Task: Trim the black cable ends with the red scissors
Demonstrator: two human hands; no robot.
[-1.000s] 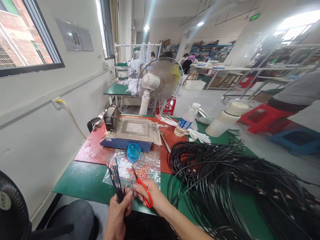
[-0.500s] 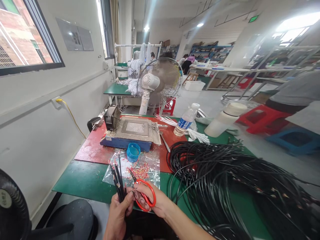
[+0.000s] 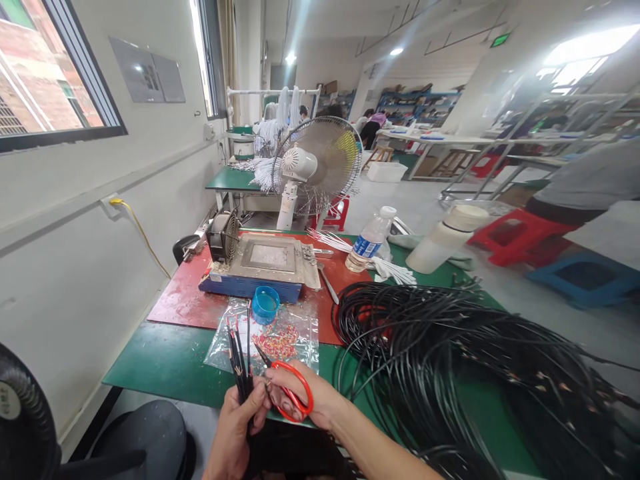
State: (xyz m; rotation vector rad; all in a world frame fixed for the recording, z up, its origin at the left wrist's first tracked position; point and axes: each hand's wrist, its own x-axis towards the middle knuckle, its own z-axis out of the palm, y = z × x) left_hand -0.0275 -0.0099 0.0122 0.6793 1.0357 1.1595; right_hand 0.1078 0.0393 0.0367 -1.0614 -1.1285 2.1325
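Tipping black cables (image 3: 243,381) more upright than half a second ago; clasping them in left hand (image 3: 238,419), holding red scissors (image 3: 307,383) in right hand (image 3: 321,400), keeping both at near edge of green table (image 3: 165,363).

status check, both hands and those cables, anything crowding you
Left hand gripping black cables, coloured ends up. Right hand holding red-handled scissors, blades pointing away. Plastic bag and red-yellow bits just beyond; nothing seen wedged between hands.

The left hand (image 3: 236,420) and right hand (image 3: 320,397) are bare, as are the forearms (image 3: 373,440). Black clothing (image 3: 295,447) covers the lap.
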